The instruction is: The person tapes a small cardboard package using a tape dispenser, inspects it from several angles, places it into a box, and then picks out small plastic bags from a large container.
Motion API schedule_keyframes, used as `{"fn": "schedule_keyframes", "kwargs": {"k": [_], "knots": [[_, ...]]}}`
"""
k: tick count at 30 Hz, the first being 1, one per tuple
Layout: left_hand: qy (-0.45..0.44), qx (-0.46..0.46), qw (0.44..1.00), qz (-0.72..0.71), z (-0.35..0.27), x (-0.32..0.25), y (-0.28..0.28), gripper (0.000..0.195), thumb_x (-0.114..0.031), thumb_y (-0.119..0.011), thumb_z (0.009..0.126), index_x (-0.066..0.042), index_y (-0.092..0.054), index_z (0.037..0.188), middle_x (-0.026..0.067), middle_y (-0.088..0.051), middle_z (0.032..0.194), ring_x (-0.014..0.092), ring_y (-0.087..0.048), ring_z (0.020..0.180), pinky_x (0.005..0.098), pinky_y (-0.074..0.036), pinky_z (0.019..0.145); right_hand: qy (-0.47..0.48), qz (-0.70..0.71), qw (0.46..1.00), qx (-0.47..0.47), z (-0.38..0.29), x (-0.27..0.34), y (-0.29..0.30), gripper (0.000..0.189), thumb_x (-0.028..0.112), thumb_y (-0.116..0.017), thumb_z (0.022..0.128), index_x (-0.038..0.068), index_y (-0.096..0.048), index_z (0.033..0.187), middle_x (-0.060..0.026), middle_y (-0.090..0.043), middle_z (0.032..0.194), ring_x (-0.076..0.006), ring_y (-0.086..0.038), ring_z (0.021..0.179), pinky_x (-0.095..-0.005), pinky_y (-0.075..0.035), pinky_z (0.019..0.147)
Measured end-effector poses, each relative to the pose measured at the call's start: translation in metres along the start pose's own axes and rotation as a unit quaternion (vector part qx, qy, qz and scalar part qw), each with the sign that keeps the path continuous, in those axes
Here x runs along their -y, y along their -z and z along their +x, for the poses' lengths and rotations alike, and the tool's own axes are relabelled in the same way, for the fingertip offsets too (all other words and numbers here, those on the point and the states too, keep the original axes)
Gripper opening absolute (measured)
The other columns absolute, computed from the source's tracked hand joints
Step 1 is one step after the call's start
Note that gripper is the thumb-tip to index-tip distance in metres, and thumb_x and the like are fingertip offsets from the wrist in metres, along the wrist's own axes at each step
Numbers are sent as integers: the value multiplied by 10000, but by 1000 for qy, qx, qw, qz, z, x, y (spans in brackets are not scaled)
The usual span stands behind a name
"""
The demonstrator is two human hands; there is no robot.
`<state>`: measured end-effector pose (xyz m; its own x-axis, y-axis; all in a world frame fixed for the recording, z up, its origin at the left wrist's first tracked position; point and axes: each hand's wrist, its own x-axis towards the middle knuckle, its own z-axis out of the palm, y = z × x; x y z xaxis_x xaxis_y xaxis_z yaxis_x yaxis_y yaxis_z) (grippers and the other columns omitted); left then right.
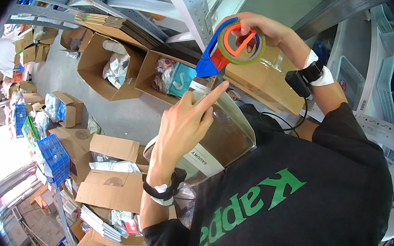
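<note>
My right hand (263,28) grips a blue-and-orange tape dispenser (217,59) with a roll of clear tape, its fingers through the orange hub. The dispenser's blue front end points towards my left hand. My left hand (188,124) is in front of a clear plastic package (229,128) with brown contents and a white printed band. Its index finger is extended and the other fingers are bent, with nothing seen between them. Whether the left hand touches the package, I cannot tell. The package is close against my black shirt (284,200), its far side partly hidden by the hand.
Open cardboard boxes (96,70) with plastic-wrapped goods stand ahead and to the left. A taped carton (262,81) lies beyond the package. Metal shelving (188,9) rises at the top, with more shelves holding pale baskets (390,88) on the right. A blue crate (54,160) is at left.
</note>
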<state>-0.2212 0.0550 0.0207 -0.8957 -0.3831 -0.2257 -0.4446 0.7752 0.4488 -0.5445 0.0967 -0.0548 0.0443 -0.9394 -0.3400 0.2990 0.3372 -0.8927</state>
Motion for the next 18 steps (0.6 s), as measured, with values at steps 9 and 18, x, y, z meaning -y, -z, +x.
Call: {"fn": "schedule_keyframes", "kwargs": {"k": [9,18], "knots": [[-6,29,999,33,7,0,-4,384,-160,-580,949,-257,-587,1320,178,-553,967,393,-636,719,492,-536,656,2,-5,1000,2,4,-9,17,282,206,-593,795,48,-647,1022,-36,-648,898,-118,-664,724,-269,-575,533],[-62,-100,993,-18,-2,17,-28,333,-79,-634,917,-144,-628,1244,162,-605,1224,383,-689,923,450,-585,735,31,-57,998,-1,-16,-3,5,559,197,-560,768,25,-611,1297,-61,-670,971,-114,-660,759,-259,-576,534]]}}
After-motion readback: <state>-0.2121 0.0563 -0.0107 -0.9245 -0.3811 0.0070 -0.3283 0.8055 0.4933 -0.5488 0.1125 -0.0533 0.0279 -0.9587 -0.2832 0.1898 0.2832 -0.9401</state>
